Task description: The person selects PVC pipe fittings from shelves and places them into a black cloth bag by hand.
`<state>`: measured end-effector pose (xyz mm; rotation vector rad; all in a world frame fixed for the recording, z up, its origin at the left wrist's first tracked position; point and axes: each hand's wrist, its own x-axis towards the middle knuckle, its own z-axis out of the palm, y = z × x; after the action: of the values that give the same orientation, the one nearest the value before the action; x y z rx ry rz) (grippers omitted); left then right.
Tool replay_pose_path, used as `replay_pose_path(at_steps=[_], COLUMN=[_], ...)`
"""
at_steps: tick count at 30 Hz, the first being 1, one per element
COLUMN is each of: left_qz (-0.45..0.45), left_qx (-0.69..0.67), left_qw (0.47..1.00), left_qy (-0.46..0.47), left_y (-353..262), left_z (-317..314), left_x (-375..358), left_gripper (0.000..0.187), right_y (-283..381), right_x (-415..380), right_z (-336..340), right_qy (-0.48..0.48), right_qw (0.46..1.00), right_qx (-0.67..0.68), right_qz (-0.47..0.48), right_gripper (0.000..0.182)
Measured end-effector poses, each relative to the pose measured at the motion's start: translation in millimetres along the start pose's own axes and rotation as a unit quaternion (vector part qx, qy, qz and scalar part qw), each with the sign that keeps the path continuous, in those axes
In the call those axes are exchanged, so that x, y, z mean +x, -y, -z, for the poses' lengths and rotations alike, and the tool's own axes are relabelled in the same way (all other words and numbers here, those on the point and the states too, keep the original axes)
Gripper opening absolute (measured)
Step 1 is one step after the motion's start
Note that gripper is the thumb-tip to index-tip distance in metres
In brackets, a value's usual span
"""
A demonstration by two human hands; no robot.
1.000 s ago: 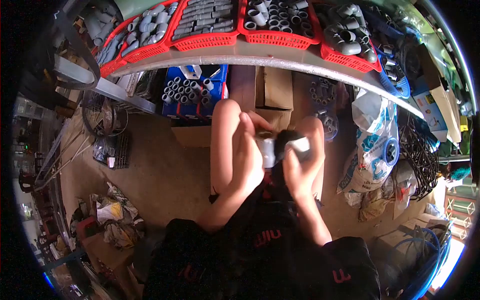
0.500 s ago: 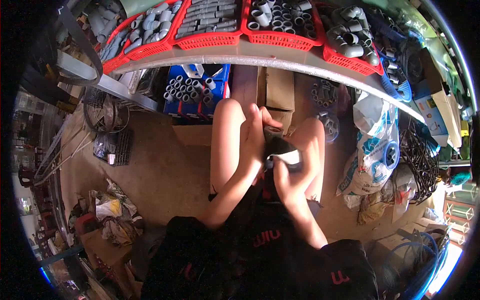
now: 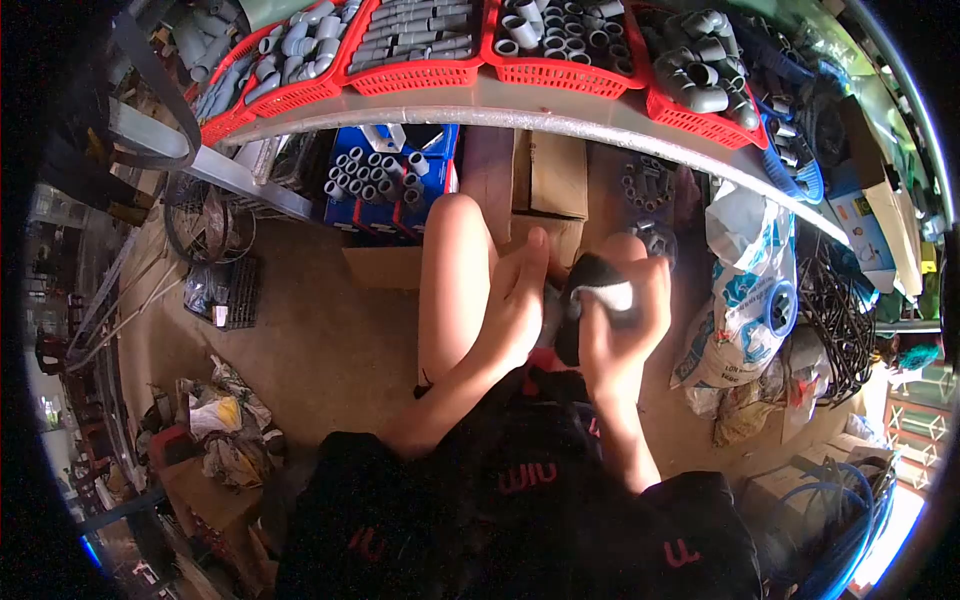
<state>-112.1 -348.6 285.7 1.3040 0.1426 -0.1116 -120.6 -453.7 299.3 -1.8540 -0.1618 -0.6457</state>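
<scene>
My right hand (image 3: 628, 325) is closed around a dark cloth (image 3: 572, 335) with a white patch showing above the thumb, held over my right knee. Just beside it, my left hand (image 3: 515, 305) is raised between my knees, thumb pointing up and the other fingers curled out of sight. A narrow greyish sliver shows at its inner edge, but what it holds is hidden. A small gap separates the left hand from the cloth.
Red baskets (image 3: 415, 76) of grey pipe fittings line the shelf (image 3: 560, 122) ahead. Below stand a blue box (image 3: 345, 215) with fittings on it and a cardboard box (image 3: 555, 180). A white sack (image 3: 735, 335) leans at right; crumpled rags (image 3: 235, 420) lie at left.
My right hand has moved right and slightly up with the cloth, away from my left hand. The round grey tube end seen between the hands before is now out of sight.
</scene>
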Motion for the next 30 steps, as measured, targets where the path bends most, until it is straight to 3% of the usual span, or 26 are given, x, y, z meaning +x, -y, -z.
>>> replay_pose_path(at_steps=[1,3,4,7,8,9,12,13,14,15,17,19,20,21,23,26,27,28,29,30], left_qz=[0.004,0.042,0.039,0.009,-0.009,-0.019,0.072,0.077,0.115,0.129,0.142,0.122,0.113,0.13,0.16,0.122,0.119,0.138,0.116,0.121], left_qx=[0.016,-0.09,-0.077,-0.012,-0.027,-0.024,-0.085,-0.128,-0.293,-0.344,-0.353,-0.336,-0.328,-0.326,-0.319,-0.365,-0.388,-0.397,-0.419,-0.415], left_qw=[1.0,0.995,0.996,0.999,0.999,0.999,0.993,0.988,0.947,0.925,0.922,0.927,0.928,0.931,0.934,0.92,0.91,0.907,0.899,0.901], left_qy=[0.01,-0.01,-0.036,0.03,-0.016,0.017,0.032,0.04,0.066,0.098,0.068,0.112,0.135,0.099,0.025,0.071,0.079,0.029,0.048,0.032], left_y=[-3,3,1,-7,1,3,-21,-29,-22,-18,-12,-5,-4,-4,-8,3,3,9,18,27], left_z=[3,10,5,-2,-9,-6,-6,-6,0,6,7,13,13,11,6,3,0,-3,-2,-3], left_x=[0,19,16,1,3,2,2,2,8,9,9,11,12,11,9,8,5,3,2,3], left_gripper=[0.05,0.053,0.051,0.053,0.053,0.051,0.046,0.044,0.039,0.032,0.023,0.018,0.017,0.017,0.019,0.028,0.028,0.03,0.028,0.027], right_y=[-2,14,7,-3,-8,-13,-9,-6,-8,-10,-15,-20,-19,-16,-10,-10,-7,-2,3,3], right_x=[-6,-10,-27,-5,-1,3,5,9,10,10,14,15,14,14,23,47,54,57,61,60], right_z=[-1,4,-3,4,9,5,10,11,12,13,22,30,28,25,13,-1,-2,-4,-7,-9], right_qy=[-0.01,0.086,0.077,0.04,0.018,-0.011,-0.015,-0.033,-0.086,-0.137,-0.149,-0.162,-0.145,-0.132,-0.166,-0.178,-0.174,-0.163,-0.143,-0.132], right_qw=[1.0,0.994,0.996,0.999,0.999,0.999,0.99,0.99,0.979,0.962,0.936,0.877,0.909,0.936,0.93,0.906,0.924,0.947,0.985,0.988], right_qx=[0.015,-0.025,0.003,0.026,-0.034,0.023,0.102,0.113,0.154,0.195,0.272,0.384,0.327,0.269,0.285,0.37,0.333,0.277,0.095,-0.019], right_qz=[-0.002,0.068,0.039,0.024,-0.012,-0.044,-0.101,-0.076,-0.103,-0.131,-0.168,-0.239,-0.214,-0.188,-0.164,-0.105,-0.072,-0.028,0.033,0.075], right_gripper=[0.031,0.03,0.029,0.029,0.027,0.023,0.022,0.023,0.023,0.022,0.018,0.02,0.028,0.037,0.039,0.034,0.034,0.033,0.032,0.032])
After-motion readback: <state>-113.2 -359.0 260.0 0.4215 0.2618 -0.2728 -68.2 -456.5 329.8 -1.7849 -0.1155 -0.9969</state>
